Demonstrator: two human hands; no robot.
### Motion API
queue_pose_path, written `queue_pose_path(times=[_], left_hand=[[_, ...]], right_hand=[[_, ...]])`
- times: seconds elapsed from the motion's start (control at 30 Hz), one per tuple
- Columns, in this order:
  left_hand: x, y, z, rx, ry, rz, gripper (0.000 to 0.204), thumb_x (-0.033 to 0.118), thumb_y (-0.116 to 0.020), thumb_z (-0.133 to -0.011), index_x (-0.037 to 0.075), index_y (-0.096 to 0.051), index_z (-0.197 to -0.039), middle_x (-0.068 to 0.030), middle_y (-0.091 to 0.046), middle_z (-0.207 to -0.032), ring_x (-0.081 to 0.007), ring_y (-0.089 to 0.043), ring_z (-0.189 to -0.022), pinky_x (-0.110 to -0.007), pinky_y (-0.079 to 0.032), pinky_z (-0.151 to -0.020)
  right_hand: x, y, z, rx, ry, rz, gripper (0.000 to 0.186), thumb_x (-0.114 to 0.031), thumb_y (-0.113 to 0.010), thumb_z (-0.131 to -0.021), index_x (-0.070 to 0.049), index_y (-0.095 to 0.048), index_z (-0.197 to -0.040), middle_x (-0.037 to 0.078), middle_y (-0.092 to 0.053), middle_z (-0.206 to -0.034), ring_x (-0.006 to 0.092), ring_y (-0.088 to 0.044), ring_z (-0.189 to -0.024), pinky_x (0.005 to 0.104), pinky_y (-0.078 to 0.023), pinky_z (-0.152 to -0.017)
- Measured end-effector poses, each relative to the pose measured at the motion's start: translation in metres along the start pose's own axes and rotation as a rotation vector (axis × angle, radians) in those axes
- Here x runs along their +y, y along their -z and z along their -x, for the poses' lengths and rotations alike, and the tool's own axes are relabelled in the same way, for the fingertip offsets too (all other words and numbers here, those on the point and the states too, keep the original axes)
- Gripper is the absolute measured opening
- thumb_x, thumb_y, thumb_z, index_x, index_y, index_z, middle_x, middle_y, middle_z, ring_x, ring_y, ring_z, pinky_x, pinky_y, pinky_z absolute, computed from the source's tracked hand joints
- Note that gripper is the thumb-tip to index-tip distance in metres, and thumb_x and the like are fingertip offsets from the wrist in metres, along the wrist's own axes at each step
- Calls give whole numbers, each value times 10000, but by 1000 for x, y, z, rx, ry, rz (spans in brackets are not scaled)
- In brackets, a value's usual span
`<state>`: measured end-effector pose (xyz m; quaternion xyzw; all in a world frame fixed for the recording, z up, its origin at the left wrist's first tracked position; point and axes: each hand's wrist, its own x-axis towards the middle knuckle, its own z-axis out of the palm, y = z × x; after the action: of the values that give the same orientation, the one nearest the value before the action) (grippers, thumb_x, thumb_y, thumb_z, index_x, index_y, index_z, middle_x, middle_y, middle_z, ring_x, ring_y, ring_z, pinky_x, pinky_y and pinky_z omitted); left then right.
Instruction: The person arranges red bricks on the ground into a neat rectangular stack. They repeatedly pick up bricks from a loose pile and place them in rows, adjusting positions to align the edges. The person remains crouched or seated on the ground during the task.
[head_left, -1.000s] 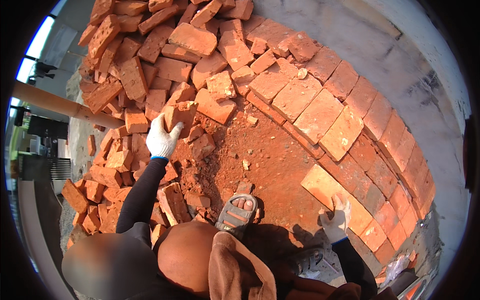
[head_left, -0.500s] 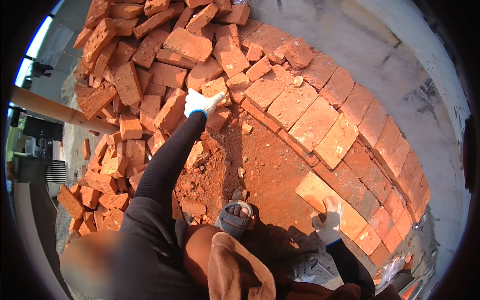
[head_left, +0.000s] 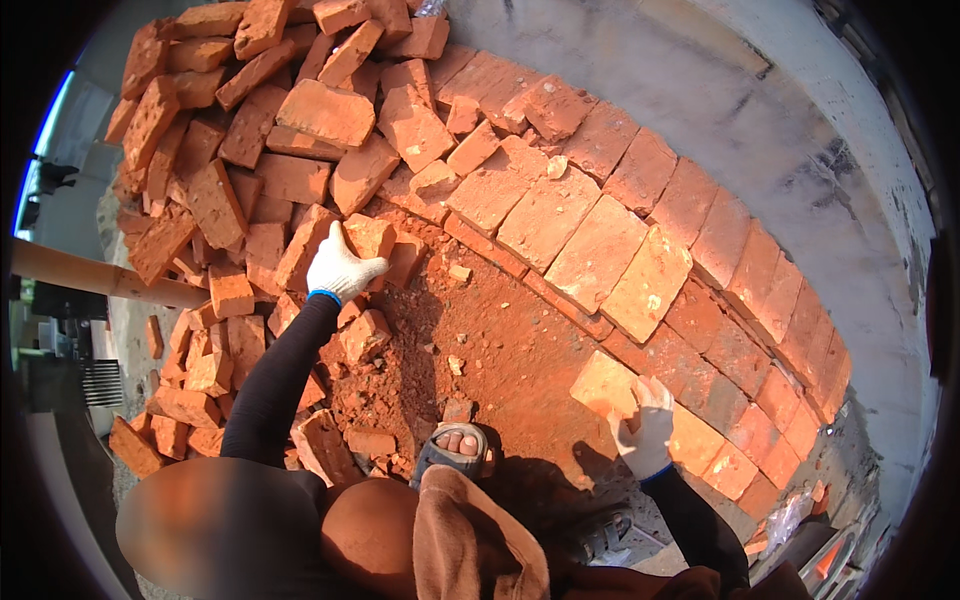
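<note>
My left hand (head_left: 343, 265), in a white glove with a blue cuff, is closed on a broken brick (head_left: 369, 236) at the near edge of the brick pile. Part of that brick is hidden behind the glove. Below and to the right, my right hand (head_left: 647, 425), also gloved, is over a pale orange brick (head_left: 603, 383) at the inner edge of the laid bricks. Its thumb and fingers are apart; whether they press on the brick is hard to tell. Neighbouring laid bricks (head_left: 697, 440) continue beside this hand.
A tall heap of loose bricks (head_left: 325, 113) fills the upper left. Laid bricks (head_left: 575, 225) curve down the right side, beside a grey floor (head_left: 640, 60). Red rubble and dust (head_left: 500, 350) cover the middle, near my sandalled foot (head_left: 455, 445). A wooden pole (head_left: 110, 272) is at left.
My left hand has drawn the broken brick a little nearer to me and leftward. My right hand has shifted slightly farther up over the pale brick. The whole view has also shifted.
</note>
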<state>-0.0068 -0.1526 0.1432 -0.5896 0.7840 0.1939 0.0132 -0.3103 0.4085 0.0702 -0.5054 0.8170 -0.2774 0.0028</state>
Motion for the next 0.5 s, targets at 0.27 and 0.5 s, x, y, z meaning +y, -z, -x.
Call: queue_pose_path(times=[0.27, 0.5], left_hand=[[-113, 85, 237, -117, -7, -508, 1393, 445, -975, -673, -15, -332, -1820, -311, -634, -1578, -472, -644, -1442, -529, -549, -1224], [-186, 108, 304, -532, -48, -589, 1391, 533, -1000, -746, 23, -305, -1837, -295, -424, -1794, -514, -387, -1677, -604, -333, -1394]], right_hand=[[15, -20, -30, -162, -54, -71, 794, -208, -939, -893, -75, -624, -1610, 209, -622, -1637, 486, -531, -1556, 612, -446, -1295], [17, -44, -26, -195, 97, -52, 827, -282, -957, -884, -79, -619, -1612, 211, -605, -1655, 488, -554, -1531, 607, -472, -1279]])
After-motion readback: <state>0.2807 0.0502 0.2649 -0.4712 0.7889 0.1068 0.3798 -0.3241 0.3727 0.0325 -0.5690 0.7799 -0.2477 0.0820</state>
